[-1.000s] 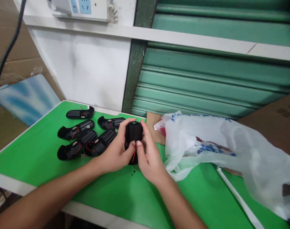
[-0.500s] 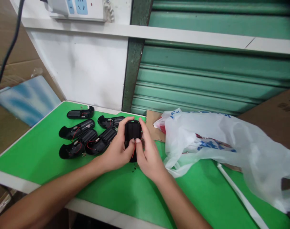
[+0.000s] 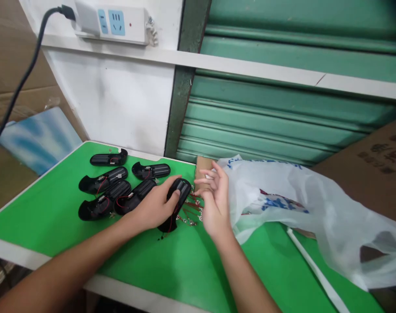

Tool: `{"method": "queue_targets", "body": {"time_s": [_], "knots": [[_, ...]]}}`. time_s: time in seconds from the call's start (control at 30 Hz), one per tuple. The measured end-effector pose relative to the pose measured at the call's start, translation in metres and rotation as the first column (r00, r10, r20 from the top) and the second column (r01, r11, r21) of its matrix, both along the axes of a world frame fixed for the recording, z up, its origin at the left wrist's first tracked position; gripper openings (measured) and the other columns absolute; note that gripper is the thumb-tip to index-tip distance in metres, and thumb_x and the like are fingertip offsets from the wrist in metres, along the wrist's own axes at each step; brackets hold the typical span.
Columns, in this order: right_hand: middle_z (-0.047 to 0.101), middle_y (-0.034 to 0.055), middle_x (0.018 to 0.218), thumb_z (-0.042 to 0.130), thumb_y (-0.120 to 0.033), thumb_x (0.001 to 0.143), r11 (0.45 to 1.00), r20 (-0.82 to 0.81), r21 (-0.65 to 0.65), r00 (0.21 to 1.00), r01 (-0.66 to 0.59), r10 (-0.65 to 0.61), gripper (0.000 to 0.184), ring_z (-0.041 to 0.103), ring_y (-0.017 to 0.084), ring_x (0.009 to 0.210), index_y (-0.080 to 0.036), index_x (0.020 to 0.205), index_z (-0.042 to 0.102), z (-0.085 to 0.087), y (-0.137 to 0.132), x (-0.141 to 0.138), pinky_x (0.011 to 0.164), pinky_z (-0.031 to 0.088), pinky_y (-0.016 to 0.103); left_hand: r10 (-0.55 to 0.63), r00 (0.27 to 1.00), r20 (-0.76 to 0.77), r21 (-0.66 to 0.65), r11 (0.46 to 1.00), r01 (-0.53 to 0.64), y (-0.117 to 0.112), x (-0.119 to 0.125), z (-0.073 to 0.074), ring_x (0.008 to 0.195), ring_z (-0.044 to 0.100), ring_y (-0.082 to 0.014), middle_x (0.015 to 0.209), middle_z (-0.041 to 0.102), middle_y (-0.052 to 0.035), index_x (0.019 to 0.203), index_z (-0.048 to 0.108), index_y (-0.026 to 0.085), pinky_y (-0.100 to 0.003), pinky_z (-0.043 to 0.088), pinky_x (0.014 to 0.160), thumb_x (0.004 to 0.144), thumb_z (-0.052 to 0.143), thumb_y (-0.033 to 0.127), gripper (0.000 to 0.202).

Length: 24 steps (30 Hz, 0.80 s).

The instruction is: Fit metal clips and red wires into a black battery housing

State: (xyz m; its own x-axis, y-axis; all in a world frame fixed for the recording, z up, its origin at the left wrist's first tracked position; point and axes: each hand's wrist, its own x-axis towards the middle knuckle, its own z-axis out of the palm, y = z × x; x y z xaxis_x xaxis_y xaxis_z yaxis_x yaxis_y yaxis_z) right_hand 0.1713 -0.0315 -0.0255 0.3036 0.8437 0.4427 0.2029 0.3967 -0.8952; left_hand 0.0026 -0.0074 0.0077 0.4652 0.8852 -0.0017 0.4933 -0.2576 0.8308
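Observation:
My left hand [image 3: 154, 208] grips a black plastic shell [image 3: 178, 198] with a red wire, tilted with its lower end on the green table [image 3: 54, 204]. My right hand [image 3: 214, 201] hovers just right of the shell, fingers spread and holding nothing. Below and between the hands lies a small pile of red-wired metal parts [image 3: 191, 211]. Several more black shells [image 3: 116, 191] with red wires lie in rows left of my left hand.
A large white plastic bag [image 3: 302, 208] lies on the table's right half, with a white strip [image 3: 311, 265] in front of it. Cardboard [image 3: 367, 169] leans at far right. A power strip [image 3: 111, 19] sits on the ledge above; a green shutter stands behind.
My right hand has let go of the black shell and opened, moving right. My left hand has lowered the shell onto the table. The pile of red-wired parts is now visible.

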Motion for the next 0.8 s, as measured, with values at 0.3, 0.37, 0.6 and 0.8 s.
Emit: {"method": "queue_targets", "body": {"time_s": [0.3, 0.37, 0.6, 0.8], "knots": [[0.054, 0.0099, 0.131, 0.044, -0.013, 0.093, 1.0, 0.116, -0.005, 0.993, -0.022, 0.022, 0.062, 0.062, 0.017, 0.097, -0.031, 0.152, 0.033, -0.006, -0.001, -0.005, 0.08, 0.055, 0.035, 0.025, 0.999, -0.03, 0.152, 0.988, -0.02, 0.009, -0.003, -0.016, 0.134, 0.06, -0.0292, 0.145, 0.061, -0.0178, 0.145, 0.054, 0.01, -0.049, 0.046, 0.118, 0.094, 0.051, 0.028, 0.055], [0.055, 0.0103, 0.13, 0.046, -0.016, 0.095, 1.0, 0.135, -0.016, 0.991, -0.011, 0.014, 0.059, 0.061, 0.017, 0.097, -0.029, 0.151, 0.034, -0.006, -0.001, -0.004, 0.082, 0.055, 0.035, 0.037, 0.999, -0.024, 0.161, 0.986, -0.033, 0.009, -0.004, -0.019, 0.138, 0.056, -0.0301, 0.149, 0.058, -0.0196, 0.147, 0.051, 0.008, -0.051, 0.044, 0.12, 0.093, 0.052, 0.028, 0.058], [0.06, 0.0107, 0.123, 0.051, -0.028, 0.1, 0.999, 0.119, -0.016, 0.992, 0.041, -0.039, 0.05, 0.063, 0.018, 0.093, -0.025, 0.148, 0.04, -0.001, -0.003, -0.008, 0.083, 0.056, 0.037, 0.026, 0.981, 0.191, 0.295, 0.952, -0.083, 0.002, -0.004, -0.006, 0.141, 0.052, -0.0243, 0.149, 0.056, -0.0157, 0.146, 0.051, 0.014, -0.048, 0.041, 0.123, 0.102, 0.042, 0.033, 0.048], [0.062, 0.0069, 0.104, 0.053, -0.03, 0.099, 0.947, -0.068, 0.225, 0.973, 0.229, -0.219, 0.03, 0.066, 0.021, 0.09, -0.026, 0.128, 0.053, 0.039, -0.017, 0.0, 0.073, 0.058, 0.037, 0.072, 0.774, 0.629, 0.402, 0.823, -0.402, -0.001, -0.021, 0.041, 0.119, 0.064, -0.0181, 0.12, 0.068, -0.0042, 0.119, 0.065, 0.026, -0.038, 0.051, 0.113, 0.101, 0.049, 0.032, 0.025]]}}
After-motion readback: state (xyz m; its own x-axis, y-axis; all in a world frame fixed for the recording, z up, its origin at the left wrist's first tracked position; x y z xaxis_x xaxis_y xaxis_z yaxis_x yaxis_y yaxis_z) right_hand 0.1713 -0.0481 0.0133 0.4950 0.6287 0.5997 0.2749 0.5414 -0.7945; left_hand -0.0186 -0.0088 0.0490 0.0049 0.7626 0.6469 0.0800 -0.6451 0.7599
